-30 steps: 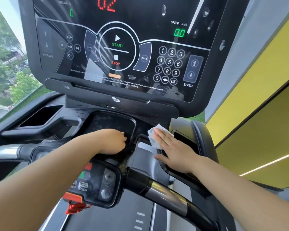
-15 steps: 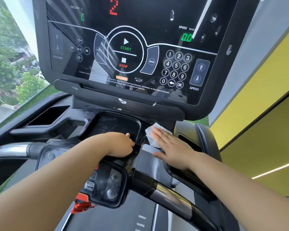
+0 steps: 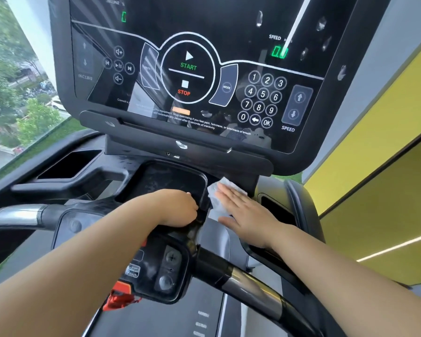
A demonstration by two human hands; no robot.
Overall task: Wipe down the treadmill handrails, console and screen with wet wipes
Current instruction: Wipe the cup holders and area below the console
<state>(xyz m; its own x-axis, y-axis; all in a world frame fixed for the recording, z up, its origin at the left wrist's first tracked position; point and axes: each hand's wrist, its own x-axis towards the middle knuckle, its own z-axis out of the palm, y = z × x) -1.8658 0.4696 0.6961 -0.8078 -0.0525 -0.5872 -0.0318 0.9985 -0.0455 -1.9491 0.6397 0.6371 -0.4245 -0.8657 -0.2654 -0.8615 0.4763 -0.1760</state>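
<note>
nearest, the handrail crosses below a button pod with a red safety clip. beyond, the left hand curls over the console tray's near rim, apparently gripping it. just right, the right hand lies flat, fingers straight, pressing the wet wipe onto the console ledge. above, the screen shows droplets.

screen overhanging the centre tray closely, left hand blocking its near rim, right handrail crossing below the wrists, left pocket lying open
</note>
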